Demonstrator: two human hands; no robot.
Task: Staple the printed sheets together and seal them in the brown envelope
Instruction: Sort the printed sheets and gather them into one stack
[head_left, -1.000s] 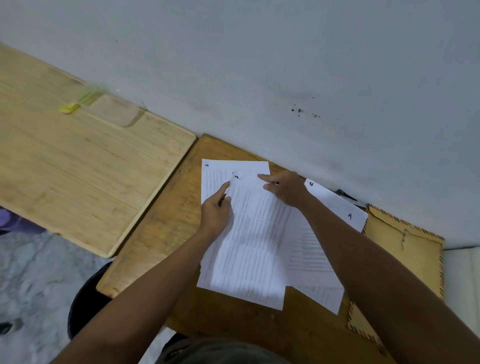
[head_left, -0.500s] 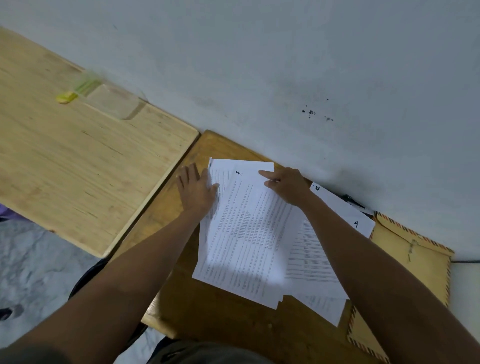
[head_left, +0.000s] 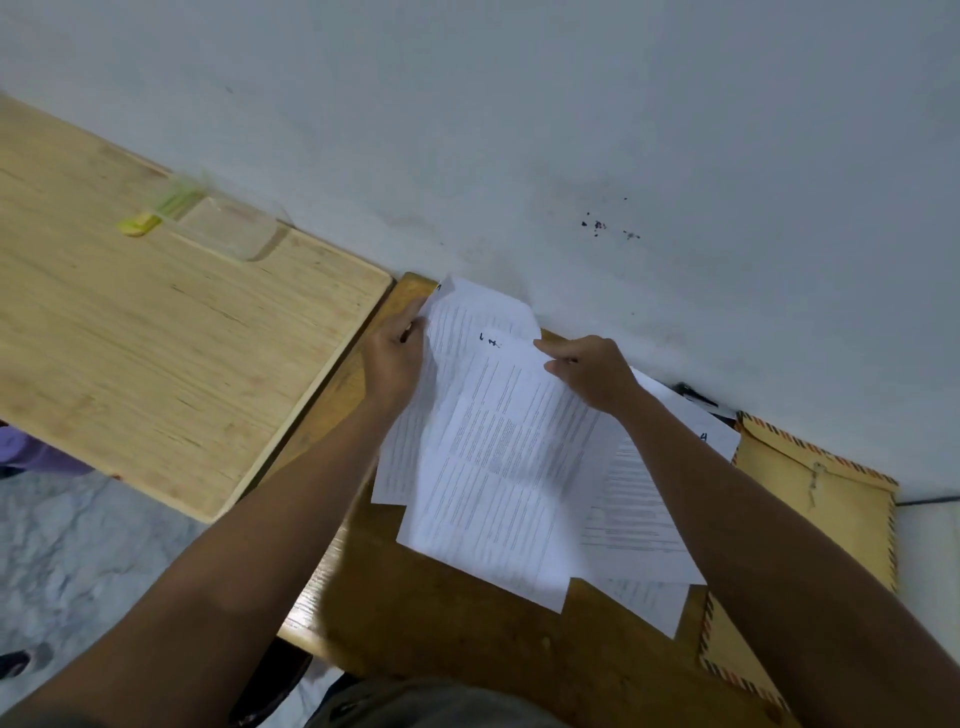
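the printed sheets (head_left: 498, 452) lie loose and fanned out on the dark wooden desk (head_left: 467, 634), close to the wall (head_left: 571, 130). the left hand (head_left: 395, 358) pinches the top left corner of the upper pages, and this corner curls up from the desk. the right hand (head_left: 589, 371) grips the top edge of the same pages with curled fingers. paper like this is light, thin and bends easily, so i think it slides and creases fast; it is better to hold it at the top edge with both hands and tap it even. the brown envelope (head_left: 810, 499) lies at the right, partly under the pages and the right arm. a dark object (head_left: 693, 395) by the wall may be a stapler or a pen, i cannot tell. on the pale table (head_left: 156, 353) at the left stands a clear box (head_left: 228, 228).
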